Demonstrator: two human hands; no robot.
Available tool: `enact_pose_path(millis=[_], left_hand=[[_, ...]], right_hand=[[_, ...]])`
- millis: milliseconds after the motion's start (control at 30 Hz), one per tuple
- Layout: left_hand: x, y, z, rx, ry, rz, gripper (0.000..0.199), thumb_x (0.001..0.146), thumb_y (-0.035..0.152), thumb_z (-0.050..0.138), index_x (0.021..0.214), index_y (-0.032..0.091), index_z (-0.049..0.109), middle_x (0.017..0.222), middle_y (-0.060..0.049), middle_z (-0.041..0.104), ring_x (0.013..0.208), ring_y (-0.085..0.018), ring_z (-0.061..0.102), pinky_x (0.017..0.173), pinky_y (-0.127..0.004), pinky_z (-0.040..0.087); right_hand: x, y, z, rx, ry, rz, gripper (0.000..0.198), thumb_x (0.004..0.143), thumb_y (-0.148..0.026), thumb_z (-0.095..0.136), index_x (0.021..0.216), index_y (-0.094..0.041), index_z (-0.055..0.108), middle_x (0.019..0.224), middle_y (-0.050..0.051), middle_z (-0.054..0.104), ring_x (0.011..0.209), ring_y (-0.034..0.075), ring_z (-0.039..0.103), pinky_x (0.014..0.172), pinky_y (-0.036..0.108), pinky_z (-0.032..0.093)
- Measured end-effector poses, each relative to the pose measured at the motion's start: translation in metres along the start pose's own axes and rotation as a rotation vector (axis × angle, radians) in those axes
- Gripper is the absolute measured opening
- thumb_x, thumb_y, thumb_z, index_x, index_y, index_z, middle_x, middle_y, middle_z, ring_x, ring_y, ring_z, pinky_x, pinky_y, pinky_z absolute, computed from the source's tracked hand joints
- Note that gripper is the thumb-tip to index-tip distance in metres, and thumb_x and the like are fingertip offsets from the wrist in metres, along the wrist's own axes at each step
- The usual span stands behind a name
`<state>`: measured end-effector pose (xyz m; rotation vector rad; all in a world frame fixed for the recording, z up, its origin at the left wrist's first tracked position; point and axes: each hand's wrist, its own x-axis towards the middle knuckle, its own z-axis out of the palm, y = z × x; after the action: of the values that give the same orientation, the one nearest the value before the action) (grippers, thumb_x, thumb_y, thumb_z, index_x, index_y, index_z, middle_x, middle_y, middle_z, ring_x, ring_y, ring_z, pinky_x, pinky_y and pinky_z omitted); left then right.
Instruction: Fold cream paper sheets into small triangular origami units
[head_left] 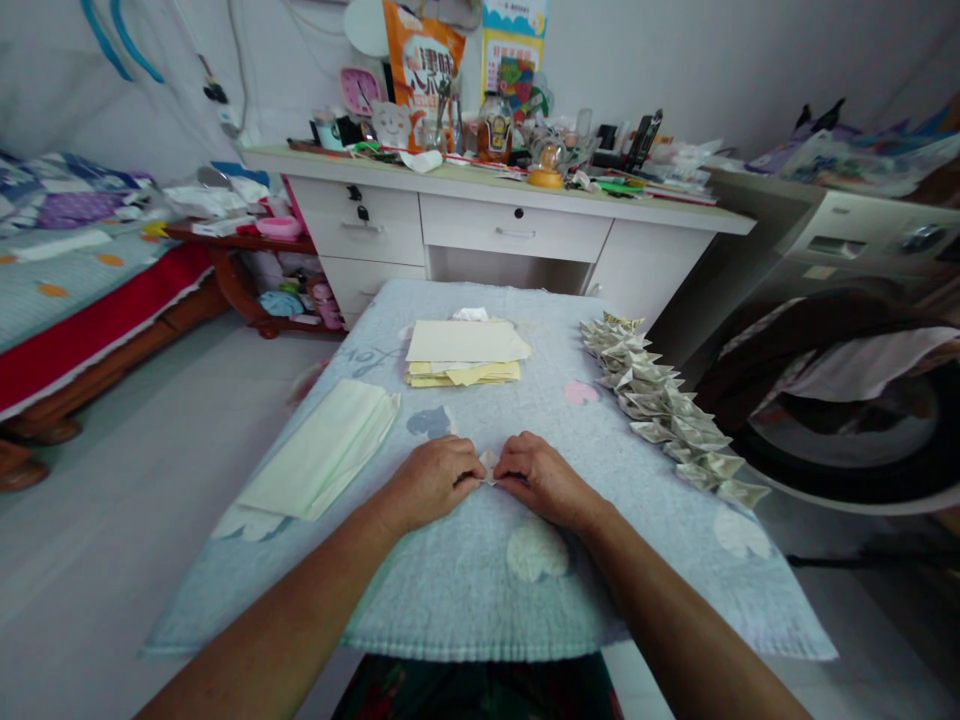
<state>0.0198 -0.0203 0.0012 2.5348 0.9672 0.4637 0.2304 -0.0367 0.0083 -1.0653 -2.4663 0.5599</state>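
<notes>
A small piece of folded paper (488, 466) is pinched between my two hands over the middle of the cloth. My left hand (436, 480) grips its left side with thumb and fingers pressed together. On the opposite side my right hand (546, 478) holds it the same way. Most of the paper is hidden by the fingers. Beyond the hands lies a stack of cream and yellow paper sheets (466, 342). Pale green paper (319, 450) rests in a pile to the left. Along the right edge stand rows of pointed folded-paper pieces (667, 405).
A light blue cloth (450, 605) covers the table. Behind it is a white desk (517, 232) crowded with jars, a pink clock (360, 90) and an orange bag (422, 70). A washing machine (862, 250) stands at right, a bed (90, 310) at left.
</notes>
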Motion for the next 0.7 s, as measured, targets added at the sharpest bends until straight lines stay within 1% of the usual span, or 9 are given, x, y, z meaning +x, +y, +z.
enact_pose_path(millis=[133,267,500,600,700], left_hand=[[0.0005,0.0005,0.001,-0.023,-0.004,-0.049,0.015,0.086,0.018,0.053,0.083,0.019,0.067,0.081,-0.003,0.063,0.082,-0.017,0.058,0.074,-0.027,0.042],[0.0016,0.0039,0.0002,-0.017,0.017,-0.121,0.016,0.087,0.02,0.052,0.079,0.018,0.066,0.077,-0.003,0.061,0.077,-0.016,0.057,0.07,-0.026,0.041],[0.0035,0.0073,0.0003,-0.027,0.053,-0.181,0.017,0.086,0.022,0.052,0.074,0.017,0.064,0.076,-0.003,0.059,0.078,-0.017,0.056,0.069,-0.026,0.039],[0.0049,0.008,0.0008,-0.023,0.054,-0.206,0.02,0.087,0.025,0.052,0.074,0.017,0.065,0.076,-0.004,0.059,0.078,-0.017,0.056,0.07,-0.027,0.039],[0.0059,0.0089,0.002,-0.004,0.073,-0.228,0.019,0.087,0.024,0.052,0.073,0.017,0.064,0.077,-0.004,0.059,0.079,-0.018,0.056,0.071,-0.028,0.04]], right_hand=[[-0.001,0.0013,0.0017,0.001,0.026,0.051,0.008,0.083,-0.011,0.061,0.084,-0.017,0.067,0.083,0.004,0.06,0.085,0.017,0.052,0.077,0.029,0.038],[-0.0004,0.0036,0.0038,-0.023,0.064,0.106,0.004,0.083,-0.015,0.064,0.081,-0.017,0.066,0.083,0.003,0.059,0.086,0.017,0.05,0.079,0.03,0.036],[0.0032,0.0005,0.0071,-0.083,0.044,0.207,0.013,0.09,-0.021,0.057,0.08,-0.017,0.064,0.083,0.003,0.059,0.084,0.017,0.047,0.076,0.032,0.03],[0.0029,0.0007,0.0077,-0.081,0.046,0.247,0.014,0.09,-0.023,0.057,0.079,-0.018,0.064,0.084,0.003,0.059,0.084,0.017,0.046,0.076,0.032,0.028],[0.0025,0.0025,0.0074,-0.069,0.055,0.288,0.014,0.089,-0.027,0.06,0.079,-0.018,0.065,0.083,0.003,0.059,0.083,0.017,0.046,0.075,0.032,0.028]])
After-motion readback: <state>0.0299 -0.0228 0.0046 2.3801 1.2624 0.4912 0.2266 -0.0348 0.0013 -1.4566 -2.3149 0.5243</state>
